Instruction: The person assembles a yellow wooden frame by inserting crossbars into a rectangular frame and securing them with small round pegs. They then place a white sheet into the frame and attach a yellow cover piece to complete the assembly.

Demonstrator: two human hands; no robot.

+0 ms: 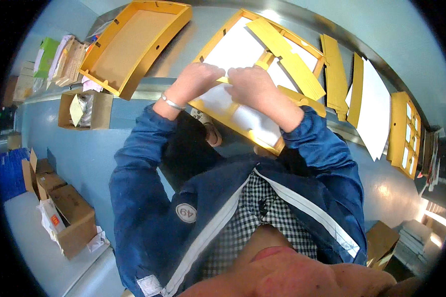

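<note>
A shallow yellow cardboard tray (309,45) lined with white sheets lies in front of me, its near part reaching over the table edge toward my body. My left hand (199,78) is closed at the middle of it, and my right hand (250,85) is closed just beside it. Between them a bit of yellow cardboard strip (223,79) shows, pinched by the fingers; most of it is hidden. Across the tray's right side lies a long slotted yellow strip (287,59). A shorter yellow piece (302,100) sits by my right wrist.
An empty-looking yellow tray (134,42) lies at the left. To the right are slotted yellow strips (335,76), white sheets (374,109) and a yellow tray with white windows (405,133). Cardboard boxes (101,111) stand at the left, and a larger one (77,232) lower left.
</note>
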